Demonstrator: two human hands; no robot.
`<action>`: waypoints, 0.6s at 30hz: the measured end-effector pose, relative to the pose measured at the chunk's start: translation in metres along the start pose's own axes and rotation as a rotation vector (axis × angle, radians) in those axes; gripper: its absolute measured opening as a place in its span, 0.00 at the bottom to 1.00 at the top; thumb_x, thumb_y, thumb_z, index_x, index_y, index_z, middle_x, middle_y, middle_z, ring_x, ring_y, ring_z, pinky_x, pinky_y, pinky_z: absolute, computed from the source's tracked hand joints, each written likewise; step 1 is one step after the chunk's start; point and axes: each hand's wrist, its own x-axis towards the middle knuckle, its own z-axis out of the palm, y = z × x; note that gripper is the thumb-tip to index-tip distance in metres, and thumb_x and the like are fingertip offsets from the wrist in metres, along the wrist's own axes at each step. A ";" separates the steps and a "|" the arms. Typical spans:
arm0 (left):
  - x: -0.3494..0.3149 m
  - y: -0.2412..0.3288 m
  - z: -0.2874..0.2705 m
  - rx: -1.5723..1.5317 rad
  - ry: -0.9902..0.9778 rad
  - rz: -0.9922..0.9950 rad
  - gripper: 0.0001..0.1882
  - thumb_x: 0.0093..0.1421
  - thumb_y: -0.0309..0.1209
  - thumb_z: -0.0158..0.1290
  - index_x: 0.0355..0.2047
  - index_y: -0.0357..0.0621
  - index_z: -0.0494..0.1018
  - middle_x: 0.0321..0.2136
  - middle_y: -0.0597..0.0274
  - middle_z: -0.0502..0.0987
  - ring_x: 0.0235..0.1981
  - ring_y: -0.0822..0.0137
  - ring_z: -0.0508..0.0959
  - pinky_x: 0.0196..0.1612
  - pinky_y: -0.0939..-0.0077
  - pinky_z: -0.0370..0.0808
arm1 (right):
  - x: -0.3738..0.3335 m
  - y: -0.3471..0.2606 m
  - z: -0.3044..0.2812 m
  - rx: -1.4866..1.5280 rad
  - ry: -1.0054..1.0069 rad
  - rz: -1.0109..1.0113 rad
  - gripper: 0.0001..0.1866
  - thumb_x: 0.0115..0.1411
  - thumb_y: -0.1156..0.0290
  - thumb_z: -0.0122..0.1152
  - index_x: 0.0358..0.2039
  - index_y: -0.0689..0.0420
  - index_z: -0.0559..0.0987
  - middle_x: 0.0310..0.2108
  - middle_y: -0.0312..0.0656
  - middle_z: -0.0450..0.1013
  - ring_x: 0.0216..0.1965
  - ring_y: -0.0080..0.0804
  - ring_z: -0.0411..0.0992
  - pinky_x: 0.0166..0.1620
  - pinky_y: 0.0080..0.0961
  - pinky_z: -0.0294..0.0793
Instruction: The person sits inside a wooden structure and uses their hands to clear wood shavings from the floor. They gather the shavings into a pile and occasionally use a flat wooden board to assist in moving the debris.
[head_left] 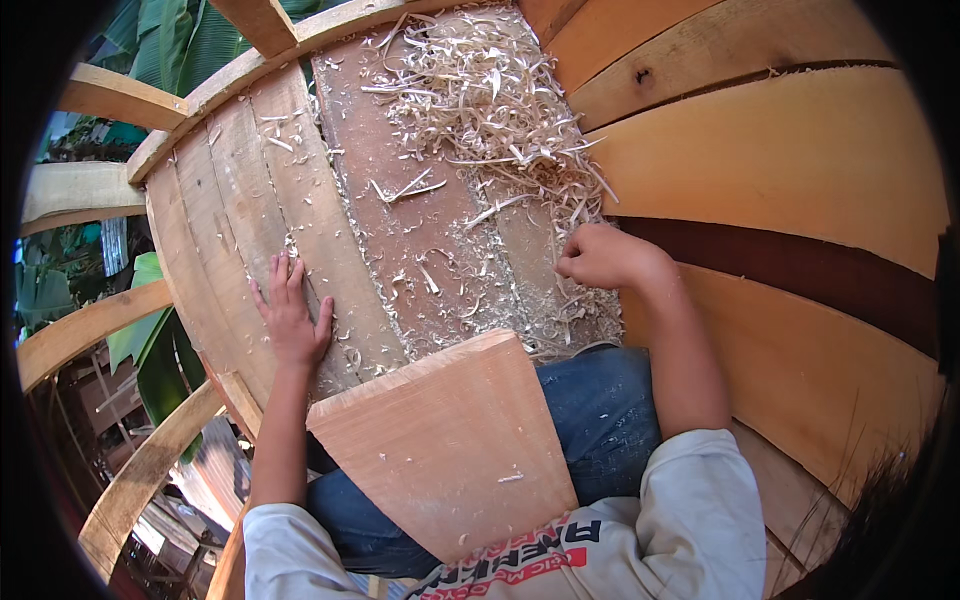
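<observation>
My left hand (292, 318) lies flat on the wooden floor planks (240, 180), its fingers spread and nothing in it. At the right, my right hand (612, 257) is closed with the fingers curled in, just over the edge of the wood shavings (490, 100). What it holds, if anything, is hidden. A wide, pale wooden board (460, 440) rests across my lap, tilted, with a few small shavings on its face. Neither hand touches this board.
A wall of wide horizontal planks (770, 150) rises close on the right, with a dark gap between two of them. Along the left runs an open wooden railing (150, 300), with green leaves (160, 40) beyond it. Small shavings and dust lie scattered over the floor.
</observation>
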 end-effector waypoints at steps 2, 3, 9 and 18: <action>0.001 0.001 0.002 -0.007 0.003 0.003 0.36 0.58 0.45 0.54 0.65 0.47 0.60 0.69 0.53 0.57 0.72 0.55 0.53 0.72 0.42 0.33 | -0.003 0.002 0.007 -0.138 0.062 0.172 0.17 0.56 0.67 0.58 0.42 0.63 0.83 0.45 0.59 0.78 0.48 0.51 0.78 0.52 0.39 0.76; 0.000 0.000 0.002 -0.007 0.003 0.005 0.36 0.58 0.45 0.54 0.65 0.47 0.60 0.69 0.53 0.57 0.72 0.55 0.53 0.72 0.42 0.33 | -0.001 0.010 0.014 -0.174 0.110 0.241 0.17 0.56 0.68 0.57 0.42 0.64 0.83 0.45 0.60 0.78 0.48 0.51 0.78 0.52 0.40 0.77; -0.001 0.000 0.003 0.000 0.023 0.005 0.36 0.59 0.45 0.54 0.65 0.47 0.60 0.69 0.53 0.58 0.72 0.56 0.53 0.72 0.42 0.34 | 0.019 0.039 0.052 -0.255 0.283 0.277 0.16 0.58 0.70 0.57 0.42 0.65 0.82 0.47 0.58 0.78 0.48 0.49 0.79 0.48 0.40 0.80; -0.003 -0.003 0.002 -0.005 0.042 0.014 0.36 0.58 0.46 0.54 0.64 0.47 0.61 0.69 0.53 0.58 0.72 0.56 0.53 0.72 0.41 0.34 | 0.053 0.059 0.098 -0.388 -0.397 0.229 0.18 0.57 0.72 0.54 0.45 0.67 0.82 0.47 0.57 0.78 0.42 0.49 0.80 0.47 0.40 0.80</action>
